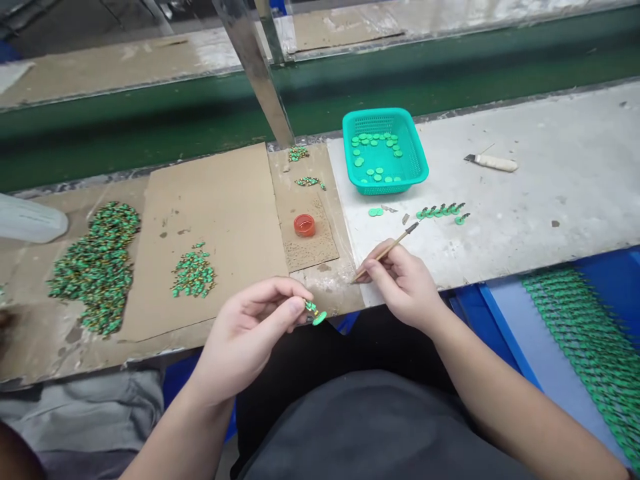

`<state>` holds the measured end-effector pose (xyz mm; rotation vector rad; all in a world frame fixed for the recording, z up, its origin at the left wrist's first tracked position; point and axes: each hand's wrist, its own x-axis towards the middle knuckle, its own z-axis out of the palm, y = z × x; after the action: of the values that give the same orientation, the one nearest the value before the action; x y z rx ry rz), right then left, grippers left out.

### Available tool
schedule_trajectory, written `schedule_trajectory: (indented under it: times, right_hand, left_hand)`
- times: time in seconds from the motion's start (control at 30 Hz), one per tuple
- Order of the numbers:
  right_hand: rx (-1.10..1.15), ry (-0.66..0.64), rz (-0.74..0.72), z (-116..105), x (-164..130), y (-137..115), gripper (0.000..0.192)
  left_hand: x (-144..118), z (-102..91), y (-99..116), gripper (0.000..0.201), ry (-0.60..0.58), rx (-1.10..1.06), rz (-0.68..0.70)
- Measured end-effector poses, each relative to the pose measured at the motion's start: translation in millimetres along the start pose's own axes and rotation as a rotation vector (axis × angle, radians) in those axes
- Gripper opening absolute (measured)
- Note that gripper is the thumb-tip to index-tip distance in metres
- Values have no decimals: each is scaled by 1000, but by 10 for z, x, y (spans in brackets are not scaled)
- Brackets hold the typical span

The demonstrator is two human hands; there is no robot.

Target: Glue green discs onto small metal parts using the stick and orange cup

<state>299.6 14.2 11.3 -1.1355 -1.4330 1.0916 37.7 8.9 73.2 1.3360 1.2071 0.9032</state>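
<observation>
Between the thumb and fingers of my left hand (255,327) is a small green and gold figurine (314,311) on a round green base, held over the table's front edge. My right hand (403,283) grips a thin wooden brush (387,250), its dark end up to the right and its other end pointing down left. A small red cap (304,225) stands on a speckled cardboard piece (320,250) beyond my hands. Past my right hand, a short row of figurines on green bases (440,211) stands on the white tabletop.
A turquoise basket (354,175) holds loose green discs. Two more discs (375,212) lie before it. A knife (493,162) is at the right. Heaps of small green pieces (100,267) lie left, some on cardboard (225,200). Rows of figurines (585,347) fill a tray at lower right.
</observation>
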Motion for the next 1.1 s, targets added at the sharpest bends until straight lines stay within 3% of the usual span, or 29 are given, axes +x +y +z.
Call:
schedule_trajectory:
  times: [0.4, 0.47, 0.57, 0.67, 0.87, 0.97, 1.1]
  right_hand:
    - [-10, 6, -40, 19, -2, 14, 23]
    - [-15, 10, -58, 11, 5, 13, 22]
    - [-36, 4, -80, 4, 15, 4, 21]
    - [-81, -34, -109, 41, 25, -23, 19]
    - [-314, -229, -345, 203, 58, -75, 22]
    - [-381, -295, -309, 197, 72, -110, 19]
    - [-394, -290, -253, 178, 115, -154, 21]
  left_hand:
    - [-29, -20, 50, 38, -117, 2, 37]
    - [10, -1, 39, 33, -85, 115, 100]
    - [99, 2, -33, 25, -2, 465, 324]
    - [177, -42, -164, 22, -15, 675, 491]
    - [222, -126, -410, 13, -18, 697, 568]
    - [225, -120, -472, 9, 14, 686, 590]
    - [217, -95, -523, 8, 38, 686, 628]
